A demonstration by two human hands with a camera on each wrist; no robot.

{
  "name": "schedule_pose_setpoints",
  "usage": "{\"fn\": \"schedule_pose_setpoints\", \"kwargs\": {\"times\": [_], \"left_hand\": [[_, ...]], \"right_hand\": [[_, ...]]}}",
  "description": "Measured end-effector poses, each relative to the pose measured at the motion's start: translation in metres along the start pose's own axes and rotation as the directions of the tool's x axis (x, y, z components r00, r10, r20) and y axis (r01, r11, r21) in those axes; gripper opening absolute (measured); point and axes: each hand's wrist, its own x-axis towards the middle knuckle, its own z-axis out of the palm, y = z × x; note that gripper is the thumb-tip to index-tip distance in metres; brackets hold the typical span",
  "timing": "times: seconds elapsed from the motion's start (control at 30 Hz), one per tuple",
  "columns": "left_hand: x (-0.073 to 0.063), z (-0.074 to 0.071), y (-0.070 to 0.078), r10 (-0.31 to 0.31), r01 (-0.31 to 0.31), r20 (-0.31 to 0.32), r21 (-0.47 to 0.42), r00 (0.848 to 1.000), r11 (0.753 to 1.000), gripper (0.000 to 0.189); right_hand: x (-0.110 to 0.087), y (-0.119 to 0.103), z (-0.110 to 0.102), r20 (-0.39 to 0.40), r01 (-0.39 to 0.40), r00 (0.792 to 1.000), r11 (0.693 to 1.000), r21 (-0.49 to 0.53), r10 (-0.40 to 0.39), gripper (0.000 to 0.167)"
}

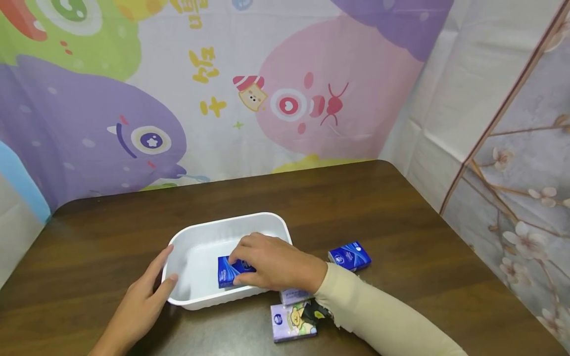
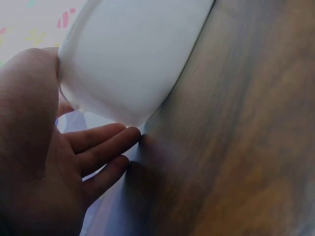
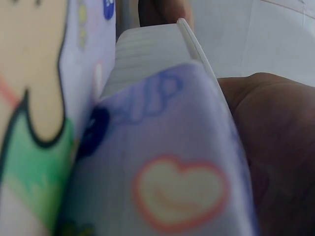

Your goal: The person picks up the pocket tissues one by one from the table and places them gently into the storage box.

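Observation:
A white plastic tray (image 1: pixel 196 228) sits on the table with a blue tissue pack (image 1: pixel 225 272) inside. My right hand (image 1: pixel 278 262) reaches over the near rim and pinches this pack between thumb and fingers, covering its right part. At the tray's left end, my left hand (image 1: pixel 141 301) touches the rim with thumb and index finger. In the left wrist view, its other fingers (image 2: pixel 106 150) extend loosely beside the tray wall (image 2: pixel 128 59). Two purple cartoon tissue packs fill much of the right wrist view, one with a heart print (image 3: pixel 162 147).
Another blue tissue pack (image 1: pixel 349 256) lies right of the tray. Near my right wrist are a purple tissue pack (image 1: pixel 285 324) and a second purple pack (image 1: pixel 294 296), partly hidden. The brown table (image 1: pixel 347 198) meets a cartoon-printed cloth (image 1: pixel 213 148) behind.

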Motion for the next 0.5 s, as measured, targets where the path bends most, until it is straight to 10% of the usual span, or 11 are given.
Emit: {"fn": "schedule_pose_setpoints", "kwargs": {"times": [0.5], "left_hand": [[0.0014, 0.0018, -0.0004, -0.002, 0.002, -0.012, -0.001, 1.0, 1.0, 0.062]], "right_hand": [[0.0037, 0.0064, 0.0059, -0.018, 0.042, 0.999, 0.992, 0.118, -0.04, 0.033]]}}
